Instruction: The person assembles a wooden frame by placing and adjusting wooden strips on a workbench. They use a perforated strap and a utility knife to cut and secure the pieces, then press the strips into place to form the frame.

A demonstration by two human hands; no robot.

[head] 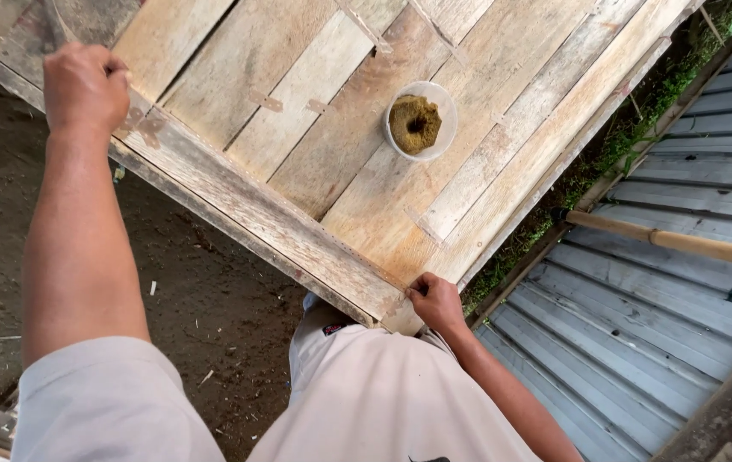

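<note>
A large panel of pale wooden planks (315,145) fills the upper middle of the head view, with a thick framing board along its near edge. My left hand (84,85) grips that near edge at the upper left, fingers curled over it. My right hand (436,301) clasps the panel's near corner, close to my body. On the planks rests a small clear plastic cup (420,121) holding a brownish-green crumbly mass with a hollow in its middle. The cup is well apart from both hands.
Dark bare soil (203,282) lies below the panel at left. Grey corrugated metal sheeting (665,291) covers the right side, with a wooden pole (674,241) across it. A strip of green weeds (631,137) runs between the panel and the sheeting.
</note>
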